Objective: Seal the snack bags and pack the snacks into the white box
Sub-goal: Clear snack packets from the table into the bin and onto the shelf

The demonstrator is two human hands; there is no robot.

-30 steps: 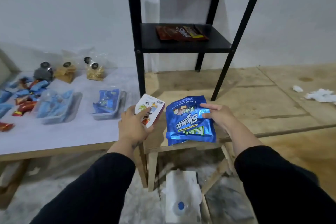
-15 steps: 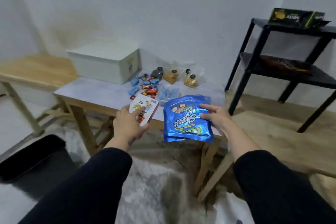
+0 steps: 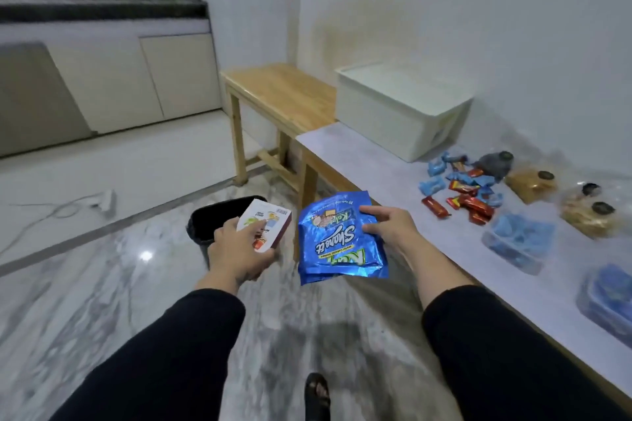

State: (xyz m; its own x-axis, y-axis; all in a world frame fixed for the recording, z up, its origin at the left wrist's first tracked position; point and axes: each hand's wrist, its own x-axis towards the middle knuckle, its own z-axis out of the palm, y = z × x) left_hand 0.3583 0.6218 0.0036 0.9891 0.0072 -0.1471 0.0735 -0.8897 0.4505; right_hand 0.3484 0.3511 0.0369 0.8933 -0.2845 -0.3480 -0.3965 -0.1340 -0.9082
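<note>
My right hand [image 3: 390, 227] grips a shiny blue snack bag [image 3: 337, 239] by its right edge, holding it over the floor. My left hand [image 3: 239, 249] holds a small white snack box [image 3: 265, 225] with a dark red side. The white box [image 3: 400, 109], open-topped, stands at the far end of the grey-topped table [image 3: 372, 167]. Loose blue and red wrapped candies [image 3: 458, 191] lie on the table between the white box and me.
A black bin [image 3: 208, 220] stands on the marble floor just behind my left hand. Clear bags of snacks [image 3: 581, 208] and clear tubs of blue candies [image 3: 516, 239] sit on the table at right. A wooden bench [image 3: 277, 92] adjoins the table's far end.
My view has swung left, from the black shelf to the white box and the bin. Both hands keep their grip on the bag and the small box.
</note>
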